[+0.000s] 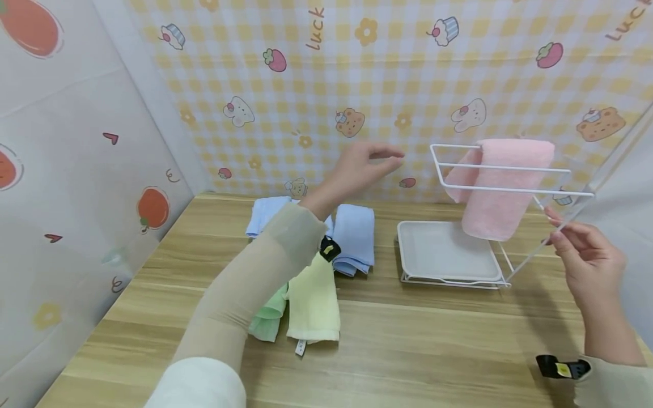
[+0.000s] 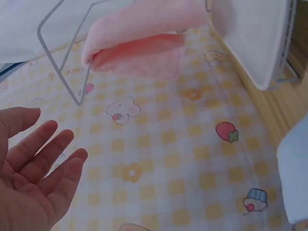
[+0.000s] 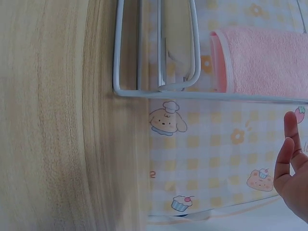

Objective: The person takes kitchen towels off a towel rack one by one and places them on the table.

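Note:
A pink towel (image 1: 510, 187) hangs folded over a bar at the top of a white wire rack (image 1: 515, 190). My left hand (image 1: 364, 164) is in the air left of the rack, its fingers loosely bent and nothing in them; the left wrist view shows its palm and the towel's underside. Beside the rack's right upright is my right hand (image 1: 592, 255), thumb and forefinger extended close to the wire. In the right wrist view, a small gap separates those fingertips (image 3: 290, 120) from the upright.
A light grey tray (image 1: 444, 249) sits in the rack's base. To its left lie folded blue towels (image 1: 354, 232), a yellow towel (image 1: 313, 300) with a white tag, and a green towel (image 1: 267, 317), partly behind my left arm. A patterned checked cloth (image 1: 306, 85) covers the back wall.

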`<state>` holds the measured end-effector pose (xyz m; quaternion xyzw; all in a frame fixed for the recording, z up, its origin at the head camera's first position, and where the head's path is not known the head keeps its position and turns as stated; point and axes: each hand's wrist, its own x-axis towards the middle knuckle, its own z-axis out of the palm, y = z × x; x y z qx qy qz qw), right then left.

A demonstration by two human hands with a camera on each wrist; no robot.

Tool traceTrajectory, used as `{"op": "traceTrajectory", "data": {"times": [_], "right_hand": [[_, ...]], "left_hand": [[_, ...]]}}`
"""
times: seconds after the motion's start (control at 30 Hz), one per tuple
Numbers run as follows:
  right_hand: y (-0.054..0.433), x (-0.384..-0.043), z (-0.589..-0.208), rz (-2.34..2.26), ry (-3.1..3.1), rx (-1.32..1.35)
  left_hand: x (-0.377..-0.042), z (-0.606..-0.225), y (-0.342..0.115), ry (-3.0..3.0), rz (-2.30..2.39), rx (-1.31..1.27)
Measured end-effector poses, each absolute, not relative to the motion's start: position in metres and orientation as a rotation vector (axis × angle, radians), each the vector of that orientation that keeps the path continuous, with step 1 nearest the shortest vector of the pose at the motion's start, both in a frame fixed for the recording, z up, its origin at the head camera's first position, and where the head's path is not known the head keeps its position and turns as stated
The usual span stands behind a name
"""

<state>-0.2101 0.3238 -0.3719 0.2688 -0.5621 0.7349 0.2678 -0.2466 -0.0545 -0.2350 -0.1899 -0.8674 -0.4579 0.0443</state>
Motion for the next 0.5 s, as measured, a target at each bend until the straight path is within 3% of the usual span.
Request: {"op": "traceTrajectory", "data": {"times": [0.5], "right_hand": [[0.326,-0.209,-0.371,1.962,-1.558,0.77]], "left_hand": [[-0.275,-0.211,0.004,-2.791,-1.272,-0.677]]}}
